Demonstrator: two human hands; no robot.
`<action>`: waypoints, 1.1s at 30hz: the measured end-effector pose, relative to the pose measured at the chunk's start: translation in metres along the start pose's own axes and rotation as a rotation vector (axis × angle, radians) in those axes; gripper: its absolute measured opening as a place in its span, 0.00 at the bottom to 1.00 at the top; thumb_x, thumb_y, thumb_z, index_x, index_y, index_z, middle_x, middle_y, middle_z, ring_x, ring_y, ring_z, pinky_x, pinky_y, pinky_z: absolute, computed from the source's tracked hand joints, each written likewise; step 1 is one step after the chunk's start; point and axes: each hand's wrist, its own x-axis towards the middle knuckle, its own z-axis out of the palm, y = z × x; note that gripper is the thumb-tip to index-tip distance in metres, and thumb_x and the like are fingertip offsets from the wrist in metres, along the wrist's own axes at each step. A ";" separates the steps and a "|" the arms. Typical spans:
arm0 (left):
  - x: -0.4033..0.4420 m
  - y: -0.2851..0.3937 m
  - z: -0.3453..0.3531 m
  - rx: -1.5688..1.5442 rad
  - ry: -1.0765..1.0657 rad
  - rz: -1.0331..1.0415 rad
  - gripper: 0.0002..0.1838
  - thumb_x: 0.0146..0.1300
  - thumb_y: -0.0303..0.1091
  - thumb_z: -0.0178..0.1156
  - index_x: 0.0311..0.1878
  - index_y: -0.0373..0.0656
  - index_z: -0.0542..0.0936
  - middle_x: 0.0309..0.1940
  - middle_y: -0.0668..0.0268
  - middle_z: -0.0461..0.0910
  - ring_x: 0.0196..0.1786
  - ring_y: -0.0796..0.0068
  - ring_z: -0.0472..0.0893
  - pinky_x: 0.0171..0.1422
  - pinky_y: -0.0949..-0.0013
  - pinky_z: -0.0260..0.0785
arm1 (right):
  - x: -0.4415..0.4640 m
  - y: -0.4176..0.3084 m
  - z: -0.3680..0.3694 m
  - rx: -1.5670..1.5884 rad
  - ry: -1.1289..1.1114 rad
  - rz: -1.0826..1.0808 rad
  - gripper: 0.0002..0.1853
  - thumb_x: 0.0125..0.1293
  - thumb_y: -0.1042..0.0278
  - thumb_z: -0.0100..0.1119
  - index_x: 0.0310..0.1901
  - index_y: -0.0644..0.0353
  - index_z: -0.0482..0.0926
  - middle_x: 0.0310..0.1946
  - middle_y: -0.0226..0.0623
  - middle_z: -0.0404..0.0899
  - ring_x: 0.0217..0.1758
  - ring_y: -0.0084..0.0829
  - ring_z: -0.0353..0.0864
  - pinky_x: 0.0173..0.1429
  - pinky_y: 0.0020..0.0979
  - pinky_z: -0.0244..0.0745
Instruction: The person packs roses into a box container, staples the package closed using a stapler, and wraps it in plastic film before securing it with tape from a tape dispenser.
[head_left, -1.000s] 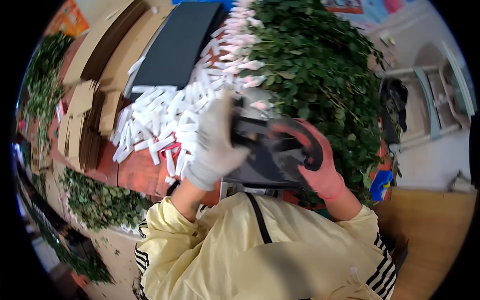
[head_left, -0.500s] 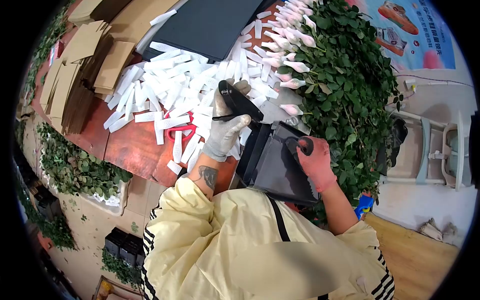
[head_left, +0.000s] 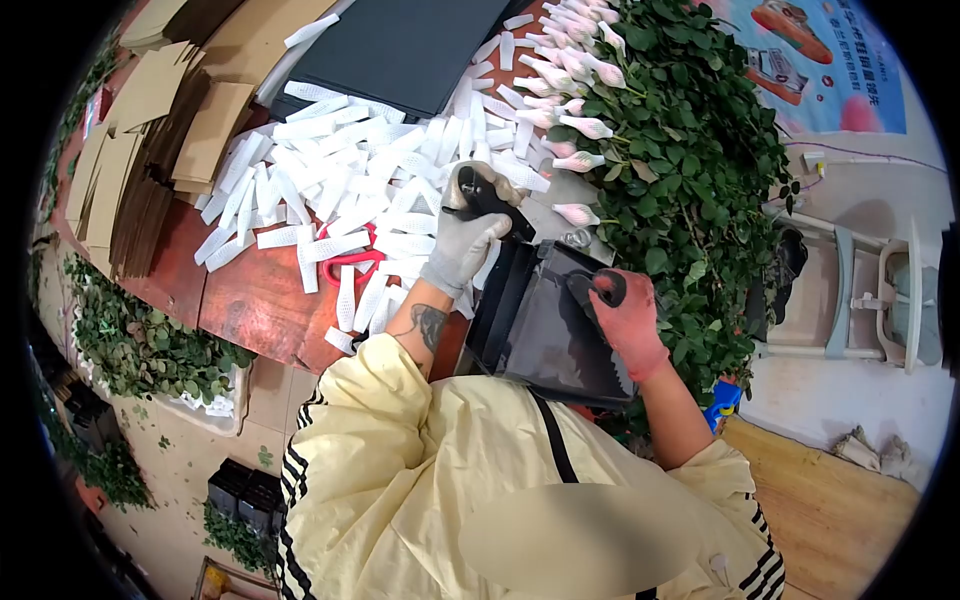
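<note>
My left hand [head_left: 462, 250], in a whitish glove, is wrapped round a black stapler-like tool [head_left: 488, 200] above the heap of white mesh sleeves [head_left: 390, 165]. My right hand [head_left: 632, 320], in a red glove, is curled at the right side of an open black plastic box [head_left: 545, 350] in front of my body. Something dark and rounded shows at its fingers, beside a jagged dark edge; what it grips is unclear. Red-handled scissors [head_left: 352, 262] lie partly under the sleeves, left of my left hand.
Pink rosebuds in white sleeves [head_left: 580, 130] with dense leaves [head_left: 690, 180] fill the right side. Folded cardboard [head_left: 150, 160] stands at the left of the red-brown table [head_left: 250, 315]. A flat black panel [head_left: 400, 50] lies at the back. A pale chair [head_left: 840, 290] stands far right.
The black tool in my left hand has turned and now looks foreshortened, its rounded end lower. My right hand stays at the black box. The whole view has shifted slightly.
</note>
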 end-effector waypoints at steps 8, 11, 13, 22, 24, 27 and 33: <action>-0.005 0.005 0.002 0.040 0.264 0.013 0.38 0.49 0.18 0.56 0.66 0.45 0.59 0.57 0.60 0.69 0.60 0.63 0.70 0.68 0.59 0.60 | 0.002 -0.005 -0.001 0.062 0.037 -0.001 0.12 0.49 0.65 0.67 0.34 0.59 0.80 0.33 0.35 0.81 0.42 0.41 0.77 0.51 0.37 0.69; -0.030 0.043 0.026 0.162 0.288 0.201 0.40 0.49 0.19 0.55 0.69 0.45 0.56 0.59 0.61 0.68 0.64 0.61 0.68 0.69 0.58 0.58 | 0.001 -0.007 -0.002 0.108 0.036 0.038 0.12 0.49 0.65 0.67 0.34 0.60 0.80 0.32 0.36 0.81 0.42 0.41 0.77 0.51 0.37 0.70; -0.064 0.082 0.041 0.102 0.227 0.086 0.43 0.48 0.22 0.62 0.69 0.44 0.55 0.60 0.61 0.67 0.66 0.59 0.66 0.72 0.56 0.55 | 0.000 0.003 0.004 0.095 0.063 0.019 0.14 0.50 0.65 0.67 0.39 0.58 0.79 0.34 0.36 0.80 0.43 0.41 0.76 0.52 0.36 0.69; -0.148 0.075 0.048 0.198 0.277 0.010 0.50 0.45 0.34 0.71 0.69 0.41 0.52 0.60 0.55 0.65 0.64 0.64 0.66 0.65 0.62 0.63 | 0.001 0.018 0.010 0.097 0.098 -0.044 0.14 0.52 0.67 0.66 0.40 0.59 0.78 0.35 0.35 0.80 0.45 0.40 0.75 0.54 0.37 0.68; -0.149 0.074 0.049 0.285 0.292 0.013 0.51 0.45 0.35 0.72 0.70 0.41 0.51 0.61 0.55 0.64 0.65 0.63 0.65 0.66 0.61 0.63 | 0.001 0.017 0.009 0.077 0.086 -0.021 0.14 0.52 0.67 0.66 0.40 0.59 0.79 0.35 0.36 0.80 0.45 0.40 0.75 0.53 0.37 0.68; -0.152 0.085 0.067 0.093 0.384 0.108 0.53 0.45 0.37 0.74 0.70 0.41 0.50 0.61 0.54 0.63 0.65 0.62 0.65 0.66 0.60 0.62 | 0.001 0.015 0.009 0.110 0.078 -0.002 0.13 0.52 0.67 0.66 0.40 0.60 0.79 0.36 0.37 0.80 0.44 0.41 0.75 0.54 0.37 0.69; -0.150 0.074 0.061 0.214 0.222 0.056 0.51 0.49 0.43 0.72 0.70 0.44 0.49 0.63 0.58 0.61 0.68 0.58 0.61 0.69 0.55 0.59 | 0.001 0.008 0.007 0.057 0.085 0.004 0.12 0.52 0.67 0.65 0.39 0.59 0.80 0.36 0.37 0.80 0.44 0.41 0.76 0.53 0.36 0.69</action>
